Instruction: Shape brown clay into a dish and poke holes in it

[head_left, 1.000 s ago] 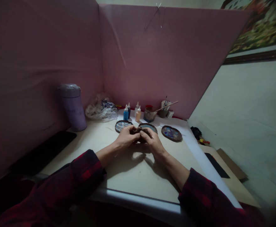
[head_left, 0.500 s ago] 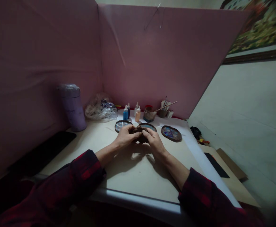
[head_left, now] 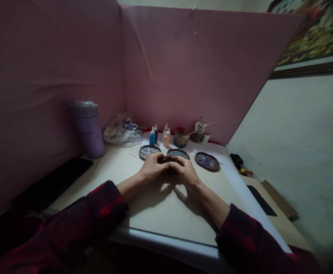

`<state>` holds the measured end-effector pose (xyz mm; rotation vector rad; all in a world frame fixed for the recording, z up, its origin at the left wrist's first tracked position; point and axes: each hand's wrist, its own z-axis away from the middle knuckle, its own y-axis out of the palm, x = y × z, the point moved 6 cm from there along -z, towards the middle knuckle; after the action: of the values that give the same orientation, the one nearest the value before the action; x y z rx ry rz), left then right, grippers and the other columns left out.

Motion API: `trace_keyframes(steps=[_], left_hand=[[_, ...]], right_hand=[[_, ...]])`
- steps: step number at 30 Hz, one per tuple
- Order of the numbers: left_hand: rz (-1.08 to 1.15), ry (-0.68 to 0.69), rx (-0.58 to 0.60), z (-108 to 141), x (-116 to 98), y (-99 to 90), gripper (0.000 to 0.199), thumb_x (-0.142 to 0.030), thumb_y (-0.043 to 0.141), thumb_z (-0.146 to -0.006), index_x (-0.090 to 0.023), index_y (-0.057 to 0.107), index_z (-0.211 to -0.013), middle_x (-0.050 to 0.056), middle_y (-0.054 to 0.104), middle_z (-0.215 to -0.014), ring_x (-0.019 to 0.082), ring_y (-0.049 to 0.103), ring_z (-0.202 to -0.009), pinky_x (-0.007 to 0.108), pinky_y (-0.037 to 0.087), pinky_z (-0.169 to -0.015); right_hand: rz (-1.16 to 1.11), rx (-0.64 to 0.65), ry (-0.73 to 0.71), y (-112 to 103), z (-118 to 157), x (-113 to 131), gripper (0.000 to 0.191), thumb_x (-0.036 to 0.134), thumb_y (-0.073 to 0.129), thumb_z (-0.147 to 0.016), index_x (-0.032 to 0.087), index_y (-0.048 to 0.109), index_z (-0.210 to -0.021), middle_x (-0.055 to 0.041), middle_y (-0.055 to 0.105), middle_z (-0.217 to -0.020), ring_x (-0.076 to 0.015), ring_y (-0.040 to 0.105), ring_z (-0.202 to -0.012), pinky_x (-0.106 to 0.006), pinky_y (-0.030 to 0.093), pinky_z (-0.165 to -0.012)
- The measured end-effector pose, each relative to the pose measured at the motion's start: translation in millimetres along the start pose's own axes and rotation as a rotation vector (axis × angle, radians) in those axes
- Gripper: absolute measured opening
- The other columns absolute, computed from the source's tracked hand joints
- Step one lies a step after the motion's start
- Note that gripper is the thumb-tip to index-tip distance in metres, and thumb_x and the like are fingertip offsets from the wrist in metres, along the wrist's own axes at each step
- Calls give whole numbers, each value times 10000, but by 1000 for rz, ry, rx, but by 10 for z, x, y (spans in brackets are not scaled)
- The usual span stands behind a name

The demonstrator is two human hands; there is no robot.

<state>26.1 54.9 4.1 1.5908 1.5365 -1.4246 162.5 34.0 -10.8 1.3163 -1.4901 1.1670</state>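
Note:
Between my two hands, above the table, is a dark brown lump that looks like clay [head_left: 170, 159]. My left hand [head_left: 153, 166] grips its left side, thumb toward the middle. From the right, my right hand [head_left: 185, 169] closes on it, and the two thumbs nearly meet. Much of the lump is hidden by my fingers. Just beyond lies a brown-rimmed disc with a grey-blue face [head_left: 179, 153], partly covered by my hands. A similar disc with white lines [head_left: 148, 152] lies to the left, and one with blue and purple patches [head_left: 206, 161] to the right.
Small paint bottles [head_left: 152, 137] stand behind the discs, beside a cup with a brush across it [head_left: 181, 138] and a pot of pens [head_left: 197, 133]. At the left are a crumpled plastic bag [head_left: 123, 131], a purple tumbler [head_left: 89, 131] and a black flat object [head_left: 55, 182]. Pink panels enclose the back.
My right thumb has shifted left along the lump, closer to my left thumb. Both hands still hold the lump in about the same place. The view has shifted slightly.

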Motion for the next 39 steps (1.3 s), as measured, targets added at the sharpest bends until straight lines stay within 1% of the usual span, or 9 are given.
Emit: trace_keyframes(steps=[4,7,13,17,21,26,31,36,39], left_hand=[[-11,5,6,-4,30,14,200,-303,683,-681,-144,568,-721,2,570,-709,131,533,-673,229,419,-585],[21,-3,5,-7,61,18,235,-330,701,-681,-143,564,-724,2,576,-702,130,539,-658,233,430,-577],[65,-21,9,-8,39,1,281,-374,716,-689,-141,571,-747,-1,585,-694,122,538,-629,230,424,-559],[68,-32,-1,2,-7,-15,253,-330,721,-660,-141,564,-718,-8,559,-691,113,518,-634,224,410,-565],[119,-77,1,13,20,9,273,-333,741,-638,-150,554,-716,-9,562,-687,119,535,-635,219,413,-555],[150,-85,8,8,58,23,296,-352,755,-632,-151,554,-717,-14,560,-666,119,537,-619,220,409,-551],[156,-103,26,-3,50,-14,294,-362,747,-643,-134,594,-748,7,588,-705,128,548,-653,238,425,-588],[157,-101,18,2,16,-23,293,-345,767,-629,-134,582,-716,-10,567,-678,113,533,-621,234,414,-577],[195,-131,31,10,43,-3,299,-343,774,-634,-133,582,-725,-9,576,-679,113,545,-610,237,426,-569]], right_hand=[[39,-24,13,-14,-21,-31,211,316,655,-699,175,723,-840,-37,712,-786,-198,623,-746,-341,505,-750],[44,-37,7,-34,-36,-25,213,304,606,-686,176,725,-807,-32,711,-760,-200,618,-738,-340,508,-742],[-51,-3,55,-20,-13,14,250,344,603,-684,161,724,-804,-28,697,-727,-187,619,-672,-324,515,-676],[-66,20,55,0,14,49,274,345,669,-688,162,730,-882,-46,719,-809,-200,644,-765,-331,526,-735],[-62,46,50,12,14,30,292,341,698,-687,167,735,-919,-60,730,-871,-212,656,-818,-346,531,-772],[-57,49,50,7,0,2,283,339,701,-685,168,737,-907,-52,733,-837,-215,659,-790,-361,532,-775],[-77,51,36,2,12,50,252,315,673,-687,191,749,-893,-41,736,-834,-208,658,-777,-349,519,-773],[-42,56,4,18,15,78,297,351,688,-700,182,750,-937,-55,741,-876,-221,654,-817,-369,514,-812],[-40,61,9,22,10,64,313,353,695,-701,175,745,-953,-55,740,-883,-218,656,-820,-361,515,-806]])
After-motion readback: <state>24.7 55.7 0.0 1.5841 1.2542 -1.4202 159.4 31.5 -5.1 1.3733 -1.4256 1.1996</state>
